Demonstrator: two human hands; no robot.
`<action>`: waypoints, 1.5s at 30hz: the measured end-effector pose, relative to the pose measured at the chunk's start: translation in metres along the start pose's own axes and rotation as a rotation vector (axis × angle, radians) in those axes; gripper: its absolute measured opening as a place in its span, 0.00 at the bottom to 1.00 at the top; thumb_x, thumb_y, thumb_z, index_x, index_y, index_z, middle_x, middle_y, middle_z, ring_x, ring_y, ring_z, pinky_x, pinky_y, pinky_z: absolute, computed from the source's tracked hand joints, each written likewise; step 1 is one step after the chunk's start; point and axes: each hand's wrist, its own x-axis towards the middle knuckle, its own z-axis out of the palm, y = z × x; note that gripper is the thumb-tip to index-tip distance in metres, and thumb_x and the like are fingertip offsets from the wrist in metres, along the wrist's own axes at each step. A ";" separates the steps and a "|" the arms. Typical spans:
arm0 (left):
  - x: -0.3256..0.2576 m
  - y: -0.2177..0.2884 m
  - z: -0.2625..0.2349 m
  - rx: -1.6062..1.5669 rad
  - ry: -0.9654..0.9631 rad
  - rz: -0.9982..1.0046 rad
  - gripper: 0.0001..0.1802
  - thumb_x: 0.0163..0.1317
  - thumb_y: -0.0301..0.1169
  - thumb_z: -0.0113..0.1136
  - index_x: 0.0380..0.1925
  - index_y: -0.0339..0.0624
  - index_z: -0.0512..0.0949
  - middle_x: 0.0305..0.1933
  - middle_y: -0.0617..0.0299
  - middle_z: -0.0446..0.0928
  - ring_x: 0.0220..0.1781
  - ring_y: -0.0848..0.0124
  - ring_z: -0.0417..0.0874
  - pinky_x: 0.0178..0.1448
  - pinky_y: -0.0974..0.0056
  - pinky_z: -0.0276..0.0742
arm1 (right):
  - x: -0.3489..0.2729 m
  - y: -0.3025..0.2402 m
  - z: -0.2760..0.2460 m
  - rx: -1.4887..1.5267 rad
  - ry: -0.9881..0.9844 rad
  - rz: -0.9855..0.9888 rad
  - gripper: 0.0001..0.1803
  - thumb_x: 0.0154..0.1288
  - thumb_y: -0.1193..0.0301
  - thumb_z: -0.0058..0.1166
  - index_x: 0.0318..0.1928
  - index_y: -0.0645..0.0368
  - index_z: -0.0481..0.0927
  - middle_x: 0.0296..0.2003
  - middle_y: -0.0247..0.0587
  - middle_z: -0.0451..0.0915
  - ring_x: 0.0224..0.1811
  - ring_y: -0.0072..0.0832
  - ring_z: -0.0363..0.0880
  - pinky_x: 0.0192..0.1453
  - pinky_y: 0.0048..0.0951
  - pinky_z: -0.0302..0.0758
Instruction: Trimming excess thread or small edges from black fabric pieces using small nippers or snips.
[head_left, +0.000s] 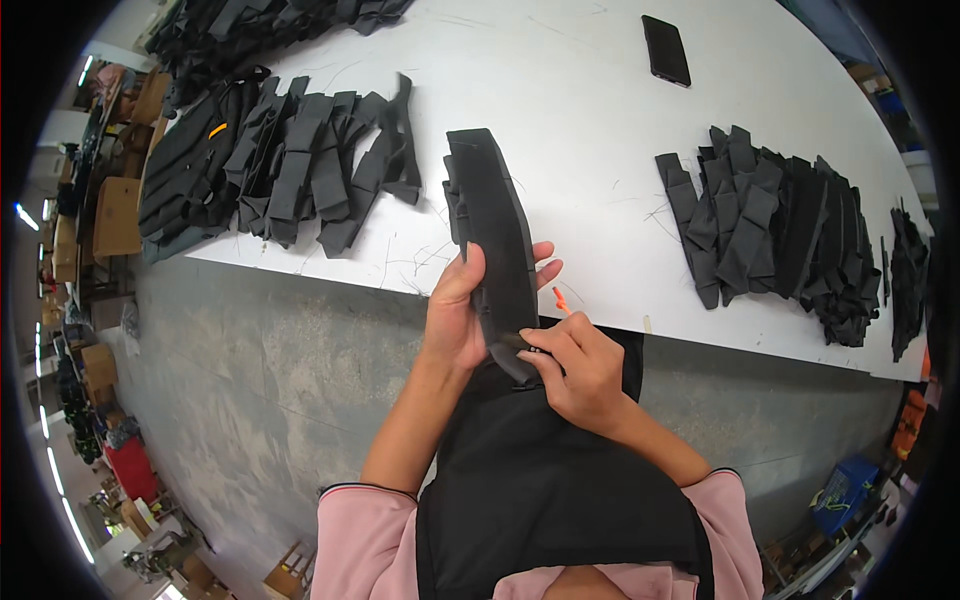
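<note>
A long, black padded fabric strip (495, 215) is held up in front of me, tilted, over the table's near edge. My left hand (458, 310) is wrapped round it from beneath, with fingertips showing past its right side. Close to the strip's lower end, my right hand (580, 370) is closed in a pinch on a small tool with an orange end (561, 300), which sticks out above the knuckles. The tool's other end seems to meet the fabric between my fingertips, but its exact kind is mostly hidden by the hand.
On the white table (560, 110) lie a left pile of black fabric strips (320, 160), a right pile (780, 225) and a dark heap (270, 35) at the far left. A black bag-like piece (190, 170) sits beside the left pile. A black phone (666, 50) lies far right; loose threads are scattered about.
</note>
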 end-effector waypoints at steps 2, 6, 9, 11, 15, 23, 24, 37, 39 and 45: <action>0.000 0.000 0.000 -0.015 -0.015 -0.003 0.28 0.69 0.46 0.42 0.62 0.39 0.62 0.60 0.38 0.65 0.66 0.39 0.59 0.67 0.44 0.64 | -0.002 0.000 -0.001 -0.003 0.030 -0.009 0.15 0.43 0.81 0.65 0.36 0.62 0.80 0.24 0.39 0.72 0.23 0.31 0.73 0.25 0.26 0.70; 0.001 0.000 0.008 -0.048 0.021 0.015 0.27 0.69 0.44 0.43 0.60 0.35 0.62 0.59 0.37 0.66 0.64 0.40 0.63 0.67 0.44 0.63 | 0.001 0.001 -0.002 0.013 0.054 -0.033 0.15 0.43 0.82 0.65 0.36 0.62 0.80 0.24 0.39 0.73 0.22 0.31 0.73 0.24 0.27 0.69; 0.001 0.001 0.012 -0.093 0.027 0.025 0.26 0.69 0.41 0.45 0.59 0.32 0.61 0.59 0.36 0.66 0.62 0.43 0.67 0.66 0.45 0.65 | 0.003 0.005 -0.001 0.009 0.041 -0.001 0.13 0.45 0.78 0.64 0.35 0.59 0.79 0.23 0.38 0.69 0.21 0.33 0.72 0.24 0.29 0.68; 0.002 0.002 0.011 -0.089 0.039 0.047 0.26 0.69 0.40 0.45 0.59 0.32 0.61 0.60 0.37 0.65 0.62 0.43 0.67 0.65 0.45 0.66 | 0.009 0.009 -0.007 0.020 0.082 0.039 0.12 0.46 0.78 0.64 0.35 0.60 0.79 0.24 0.38 0.68 0.21 0.33 0.72 0.24 0.29 0.69; -0.002 0.000 0.008 -0.013 0.038 0.012 0.26 0.69 0.39 0.45 0.61 0.35 0.61 0.61 0.41 0.65 0.63 0.44 0.65 0.65 0.44 0.66 | 0.027 0.012 -0.014 0.068 0.044 0.153 0.12 0.48 0.78 0.62 0.36 0.60 0.78 0.27 0.40 0.68 0.23 0.33 0.74 0.25 0.29 0.70; -0.004 -0.004 -0.001 -0.124 0.083 -0.018 0.22 0.69 0.35 0.44 0.59 0.36 0.62 0.57 0.52 0.70 0.58 0.56 0.73 0.60 0.52 0.72 | 0.035 0.019 -0.007 -0.112 -0.021 -0.092 0.13 0.45 0.80 0.64 0.35 0.61 0.80 0.24 0.39 0.71 0.23 0.30 0.73 0.25 0.29 0.70; -0.005 -0.004 0.000 -0.145 0.086 -0.023 0.22 0.69 0.35 0.44 0.59 0.36 0.62 0.57 0.52 0.71 0.58 0.58 0.74 0.60 0.53 0.72 | 0.034 0.018 -0.007 -0.111 -0.021 -0.092 0.13 0.45 0.80 0.64 0.35 0.61 0.80 0.24 0.39 0.71 0.23 0.30 0.73 0.25 0.29 0.70; 0.000 0.006 0.007 0.103 0.211 0.084 0.25 0.69 0.36 0.44 0.60 0.30 0.61 0.62 0.47 0.67 0.59 0.60 0.73 0.60 0.57 0.74 | 0.009 0.022 -0.016 0.008 0.127 0.130 0.14 0.45 0.80 0.64 0.36 0.61 0.79 0.27 0.38 0.70 0.23 0.33 0.74 0.26 0.28 0.71; -0.001 0.006 0.009 0.098 0.213 0.081 0.25 0.69 0.36 0.44 0.60 0.29 0.61 0.61 0.47 0.67 0.59 0.59 0.73 0.60 0.57 0.74 | 0.009 0.028 -0.016 0.029 0.145 0.160 0.14 0.47 0.79 0.64 0.37 0.61 0.78 0.29 0.39 0.70 0.22 0.32 0.73 0.25 0.27 0.70; -0.002 0.003 0.018 0.145 0.237 0.040 0.24 0.70 0.36 0.42 0.60 0.29 0.61 0.61 0.45 0.67 0.59 0.59 0.73 0.60 0.58 0.74 | 0.020 0.033 -0.015 -0.007 0.107 0.098 0.13 0.48 0.78 0.63 0.37 0.60 0.78 0.27 0.38 0.69 0.21 0.32 0.71 0.24 0.29 0.67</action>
